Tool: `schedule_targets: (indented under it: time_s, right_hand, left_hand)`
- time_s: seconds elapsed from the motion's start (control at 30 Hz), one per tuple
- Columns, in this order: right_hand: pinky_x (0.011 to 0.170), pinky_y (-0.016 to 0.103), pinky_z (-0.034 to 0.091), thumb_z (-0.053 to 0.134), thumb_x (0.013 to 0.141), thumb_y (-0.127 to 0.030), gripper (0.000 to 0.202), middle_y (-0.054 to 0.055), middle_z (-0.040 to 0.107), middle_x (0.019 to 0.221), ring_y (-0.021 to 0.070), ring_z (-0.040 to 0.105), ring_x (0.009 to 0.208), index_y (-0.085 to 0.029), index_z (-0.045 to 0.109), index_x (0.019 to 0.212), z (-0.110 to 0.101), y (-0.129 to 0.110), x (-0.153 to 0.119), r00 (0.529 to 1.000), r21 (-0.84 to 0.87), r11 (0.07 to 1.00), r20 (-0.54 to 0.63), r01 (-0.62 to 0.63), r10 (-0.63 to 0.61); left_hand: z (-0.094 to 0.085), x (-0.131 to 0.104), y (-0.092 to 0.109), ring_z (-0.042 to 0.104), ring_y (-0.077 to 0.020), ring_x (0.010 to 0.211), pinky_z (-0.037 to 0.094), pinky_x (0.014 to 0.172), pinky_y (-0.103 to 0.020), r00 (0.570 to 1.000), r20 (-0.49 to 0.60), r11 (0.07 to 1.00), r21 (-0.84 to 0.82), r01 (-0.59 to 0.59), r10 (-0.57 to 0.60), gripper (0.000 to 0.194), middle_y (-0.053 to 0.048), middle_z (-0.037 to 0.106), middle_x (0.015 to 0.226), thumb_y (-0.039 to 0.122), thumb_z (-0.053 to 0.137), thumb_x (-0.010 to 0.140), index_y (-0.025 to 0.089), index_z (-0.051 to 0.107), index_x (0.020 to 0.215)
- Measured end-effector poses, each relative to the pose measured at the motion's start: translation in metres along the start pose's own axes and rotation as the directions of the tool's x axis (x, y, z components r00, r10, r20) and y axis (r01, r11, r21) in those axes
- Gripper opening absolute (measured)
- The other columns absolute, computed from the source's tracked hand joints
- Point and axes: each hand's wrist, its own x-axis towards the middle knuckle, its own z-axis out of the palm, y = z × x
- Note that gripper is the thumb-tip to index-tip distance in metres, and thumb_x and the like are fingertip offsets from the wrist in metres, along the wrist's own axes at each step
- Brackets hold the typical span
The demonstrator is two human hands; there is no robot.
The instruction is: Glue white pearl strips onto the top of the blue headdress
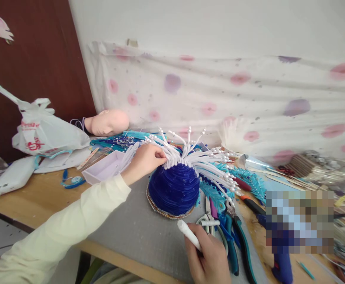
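A deep-blue dome (pixel 174 189), wound with cord-like strands and edged with beads, stands on the grey mat. White stems (pixel 210 163) with pearl-like tips fan out from its top. My left hand (pixel 147 159) reaches in from the left, thumb and fingertips pinched on a white stem at the dome's upper left. Below the dome, my right hand (pixel 208 254) is closed around a thick white stick (pixel 188 234) whose end points up and left. A shorter white piece (pixel 210 223) shows just above its knuckles; whether I hold it is unclear.
Pliers (pixel 243 244), scissors and a blue glue gun (pixel 282 264) lie at the right, beside turquoise feather-like pieces (pixel 249 179). A white box (pixel 104 169), a mannequin head (pixel 109 122) and a plastic bag (pixel 48 132) are at the left. One patch at right is blurred out.
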Motion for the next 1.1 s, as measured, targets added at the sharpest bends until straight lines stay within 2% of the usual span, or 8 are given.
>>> schedule_targets:
  time_s: [0.33,0.67,1.1]
  right_hand:
    - [0.047,0.025,0.035,0.043,0.099,-0.021,0.025,-0.003,0.059,0.055,0.0156,0.053,0.044,-0.022,0.068,0.096,0.004,-0.002,-0.002,0.999,0.018,0.999,-0.012,-0.040,0.041]
    - [0.047,0.025,0.035,0.042,0.099,-0.022,0.027,-0.004,0.059,0.055,0.0152,0.053,0.044,-0.022,0.069,0.097,0.008,-0.003,-0.003,0.998,0.057,0.997,-0.011,-0.059,0.060]
    - [0.049,0.025,0.035,0.041,0.099,-0.022,0.027,-0.003,0.060,0.056,0.0155,0.053,0.045,-0.022,0.068,0.095,0.016,-0.002,-0.007,0.997,0.065,0.995,-0.006,-0.078,0.079]
  left_hand:
    - [0.005,-0.004,0.006,0.076,-0.0219,0.077,0.054,0.072,-0.029,0.995,-0.061,0.995,-0.074,0.069,-0.074,0.009,-0.003,0.082,0.080,0.016,0.074,0.076,0.020,0.082,0.075]
    - [0.009,-0.009,0.009,0.075,-0.0243,0.078,0.050,0.072,-0.032,0.997,-0.079,0.999,0.038,0.011,-0.008,0.014,-0.004,0.082,0.079,0.014,0.070,0.078,0.020,0.082,0.074]
    - [0.003,0.003,0.004,0.076,-0.0240,0.079,0.050,0.070,-0.030,0.996,0.017,0.990,0.105,-0.092,0.091,0.014,-0.003,0.082,0.078,0.011,0.072,0.076,0.021,0.082,0.073]
